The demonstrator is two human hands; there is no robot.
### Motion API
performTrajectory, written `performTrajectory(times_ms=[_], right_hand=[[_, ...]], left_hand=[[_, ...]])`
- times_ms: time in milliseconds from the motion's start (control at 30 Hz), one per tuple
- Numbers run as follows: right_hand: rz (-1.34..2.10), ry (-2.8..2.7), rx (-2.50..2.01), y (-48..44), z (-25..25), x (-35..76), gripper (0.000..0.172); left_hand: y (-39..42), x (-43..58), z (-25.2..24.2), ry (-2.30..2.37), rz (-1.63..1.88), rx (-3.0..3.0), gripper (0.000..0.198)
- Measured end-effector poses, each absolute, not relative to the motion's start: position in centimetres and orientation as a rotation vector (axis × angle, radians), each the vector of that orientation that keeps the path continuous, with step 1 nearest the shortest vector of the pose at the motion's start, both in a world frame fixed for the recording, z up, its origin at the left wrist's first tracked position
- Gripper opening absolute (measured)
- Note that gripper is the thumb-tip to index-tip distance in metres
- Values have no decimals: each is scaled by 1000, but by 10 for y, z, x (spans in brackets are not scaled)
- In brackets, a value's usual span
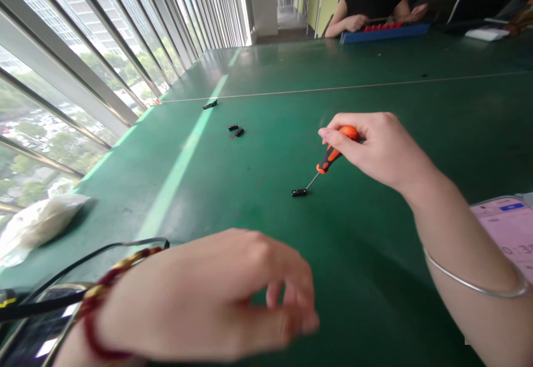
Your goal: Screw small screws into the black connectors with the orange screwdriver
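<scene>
Screwdriver [332,157] clamped in right hand [377,150], tip on small black part [298,192]

The orange-and-black handle is gripped between thumb and fingers, and the thin steel shaft is angled down so that its tip meets the end of the part, which is lying on a green table mat [266,234]. The left hand [208,300] is held empty near the lower edge, slightly blurred, its fingers loosely curled. Three more black parts [233,127] are scattered farther off. A phone [506,228] is placed beside the right forearm [453,234], and a white plastic bag [37,225] is left by the window. Beyond, a co-worker [370,0] is seated behind a blue tray [385,34].
</scene>
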State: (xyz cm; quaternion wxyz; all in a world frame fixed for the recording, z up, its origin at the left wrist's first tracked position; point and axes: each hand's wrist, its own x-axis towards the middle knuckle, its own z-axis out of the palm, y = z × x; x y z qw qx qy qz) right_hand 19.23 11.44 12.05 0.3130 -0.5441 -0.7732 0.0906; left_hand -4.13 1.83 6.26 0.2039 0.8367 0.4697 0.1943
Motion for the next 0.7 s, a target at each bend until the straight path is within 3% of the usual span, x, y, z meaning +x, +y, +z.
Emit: performTrajectory(times_ms=[267, 500, 700], right_hand=[[258, -2080, -1440, 112, 123, 189, 15], [241, -2100, -1426, 110, 125, 190, 18], [267, -2071, -1450, 110, 125, 190, 19]], left_hand=[[97, -3, 29, 1515, 579, 2309, 32], [107, -6, 15, 1412, 645, 2270, 13], [111, -7, 12, 1368, 679, 2248, 17]])
